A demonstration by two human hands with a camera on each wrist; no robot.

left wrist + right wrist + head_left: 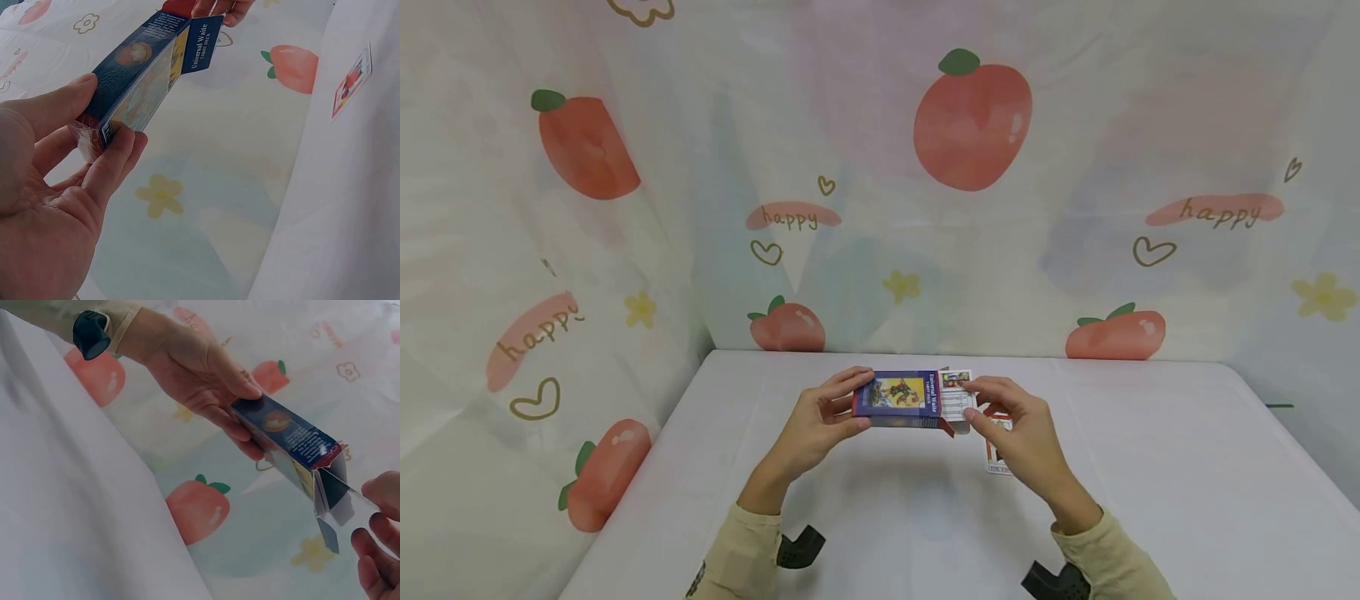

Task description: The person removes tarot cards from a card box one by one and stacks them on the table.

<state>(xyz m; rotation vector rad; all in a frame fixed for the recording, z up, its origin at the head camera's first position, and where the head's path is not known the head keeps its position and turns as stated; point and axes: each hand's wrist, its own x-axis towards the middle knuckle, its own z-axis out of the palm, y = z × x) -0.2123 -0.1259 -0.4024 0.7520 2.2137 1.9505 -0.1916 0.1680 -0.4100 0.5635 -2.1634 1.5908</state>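
My left hand point(820, 425) grips the closed end of a blue tarot card box point(895, 398), thumb on one narrow side and fingers on the other. The box is held up off the table, its open end turned to the right. White-edged tarot cards point(957, 400) stick partway out of that end, and my right hand point(1018, 429) pinches their outer edge between thumb and fingers. An unfolded flap point(201, 47) with the deck's title shows in the left wrist view. Below my right hand, a loose tarot card point(997, 463) lies on the table, partly covered by that hand.
A white cloth covers the table point(910, 533). Printed fabric point(865, 108) with peaches, hearts and flowers hangs behind it and along the left side. Both wrists wear black camera mounts point(801, 547) below beige sleeves.
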